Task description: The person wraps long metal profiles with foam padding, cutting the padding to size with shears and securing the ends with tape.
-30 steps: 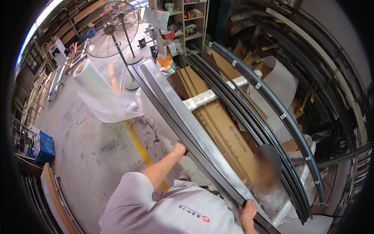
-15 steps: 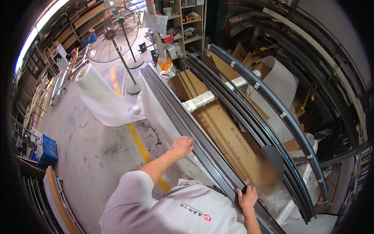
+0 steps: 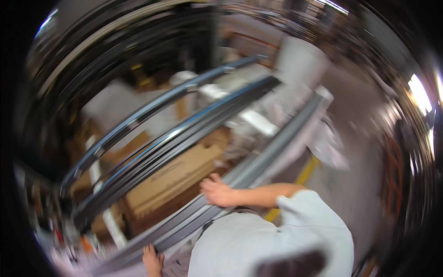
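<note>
Long dark grey metal profiles (image 3: 182,228) run side by side in front of me, from lower left up toward the right. My right hand (image 3: 219,190) rests across their upper faces near the middle, its fingers apart and slightly bent over them. Further down, at the lower edge of the picture, my left hand (image 3: 152,261) touches the same profiles with its fingers apart. The picture is smeared by motion, so finger detail is soft. Pale wrapping sheet (image 3: 327,143) hangs beside the profiles' far right end.
Beyond the profiles lies a brown cardboard box (image 3: 173,177). More dark profiles (image 3: 184,134) with blue strips rest on white-wrapped crossbars (image 3: 258,122). A white roll (image 3: 300,62) stands at the far end. Yellow floor marking (image 3: 307,171) shows at right.
My view has swung round to the right, to the profiles' other end. My right hand now lies across the middle of the profiles, my left hand lower left. The fans and shelf have left view.
</note>
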Demonstrator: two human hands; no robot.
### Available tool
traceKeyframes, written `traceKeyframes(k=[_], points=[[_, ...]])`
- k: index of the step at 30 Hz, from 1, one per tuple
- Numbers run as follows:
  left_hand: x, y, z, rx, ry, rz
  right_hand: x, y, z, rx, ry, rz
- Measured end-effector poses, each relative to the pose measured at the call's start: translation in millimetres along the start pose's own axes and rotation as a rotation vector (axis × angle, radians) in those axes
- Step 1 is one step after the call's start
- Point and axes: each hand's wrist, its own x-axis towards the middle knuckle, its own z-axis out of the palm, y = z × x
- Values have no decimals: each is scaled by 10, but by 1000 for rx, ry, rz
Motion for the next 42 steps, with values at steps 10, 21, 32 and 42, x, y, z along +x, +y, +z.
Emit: traceKeyframes(k=[10,21,32,42], points=[[410,117,-386,114,-281,143,-1415,132,-45,37,174,178],[462,-265,-191,199,-332,244,-1225,321,96,112,35,215],[408,-33,-234,29,-201,379,-1291,207,211,86,183,182],[423,-218,-104,144,-253,323,-1242,245,149,148,109,134]])
